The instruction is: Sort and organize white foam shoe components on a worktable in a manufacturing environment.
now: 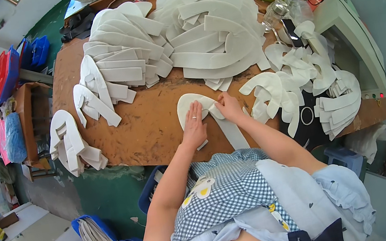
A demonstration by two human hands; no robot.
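Observation:
A white U-shaped piece of flat, soft-looking material (pixel 190 100) lies on the brown worktable in front of me, its long arm (pixel 232 133) reaching toward the front edge. My left hand (pixel 195 126) rests flat on its left side, fingers stretched out, a ring on one finger. On the right side of the curve, my right hand (pixel 231 107) has its fingers bent and pinched together at the piece's edge. Just right of that hand lie several loose white curved pieces (pixel 263 85). Part of the U-shaped piece is hidden under my hands.
Large overlapping heaps of white curved pieces (pixel 215 32) cover the table's far side. Smaller stacks lie at the left (pixel 69 141) and right (pixel 343 105). A pale boxy machine (pixel 348 42) stands at the right end. Blue bins (pixel 95 235) holding white pieces sit on the floor, lower left.

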